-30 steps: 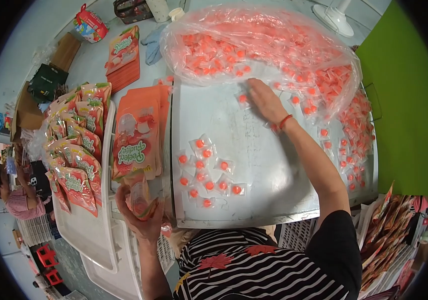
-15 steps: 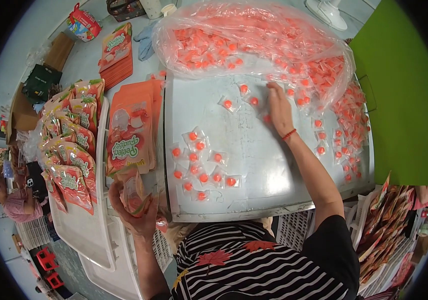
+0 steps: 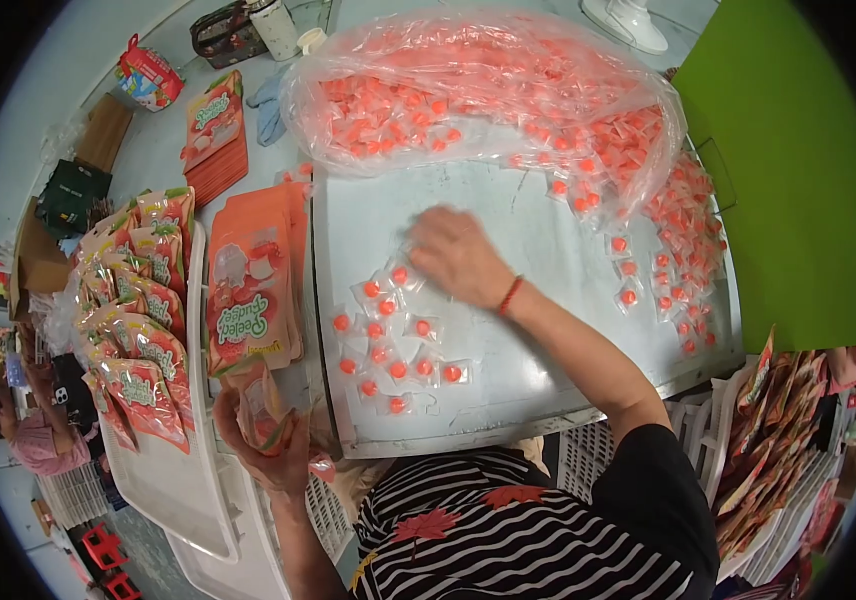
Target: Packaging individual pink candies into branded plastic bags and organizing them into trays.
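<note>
**Head view: one hand on the candies, the other holding a pouch**

Head view. The right hand lies palm down on the pale grey bench, its fingers spread flat over the top edge of a small cluster of wrapped orange candies; its grip is released, clamping nothing. A red bracelet circles the wrist. The cluster sits near the bench's left part, each candy in a clear square wrapper, the pieces lying close together and partly touching.

The left hand is raised beside the bench's lower left corner, its grip clenched around an open orange pouch that tilts toward the bench.

Just left of the bench lies a stack of flat orange pouches. Further left, a white tray carries a row of filled pouches overlapping one another.

Across the far side of the bench spreads a large clear plastic bag full of the same candies, and more loose candies trail down the bench's right edge. A green panel stands at the right.
</note>
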